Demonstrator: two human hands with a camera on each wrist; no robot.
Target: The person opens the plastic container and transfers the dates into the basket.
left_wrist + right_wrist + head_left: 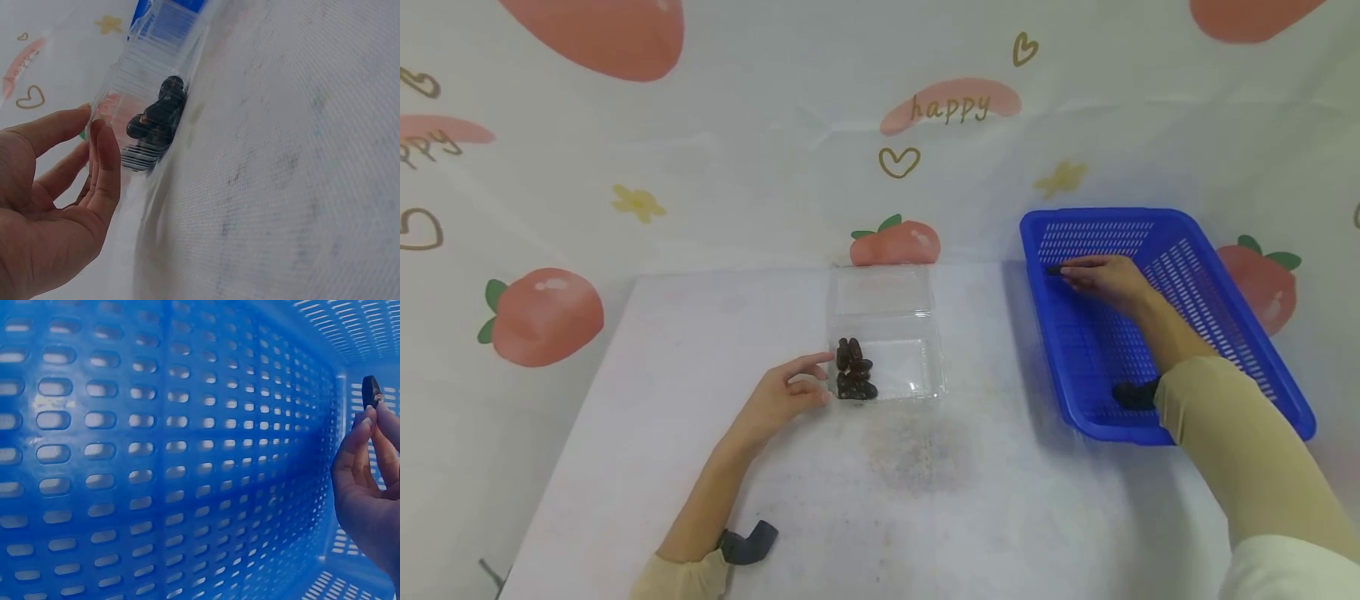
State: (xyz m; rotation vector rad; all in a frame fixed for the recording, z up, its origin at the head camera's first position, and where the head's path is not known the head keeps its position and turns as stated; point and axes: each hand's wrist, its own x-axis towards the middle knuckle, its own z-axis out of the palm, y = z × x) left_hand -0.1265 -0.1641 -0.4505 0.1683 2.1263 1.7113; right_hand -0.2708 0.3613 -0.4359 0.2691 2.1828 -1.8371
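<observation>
**Ann:** Strawberry-print cloth behind a white table [700, 467]. Biggest item: the blue basket [1225, 275] at three o'clock, with the right hand [1108, 279] inside, fingertips pinching one dark date [1054, 270] at its far end.

**Ben:** At twelve o'clock, the clear box [917, 367], lid open, holds a small pile of dates [854, 379]. The left hand [782, 398] rests relaxed, fingers against its wall.

**Ann:** Risk, I'd judge: that light fingertip pinch could let the date slip. A nudge could slide the box.
</observation>
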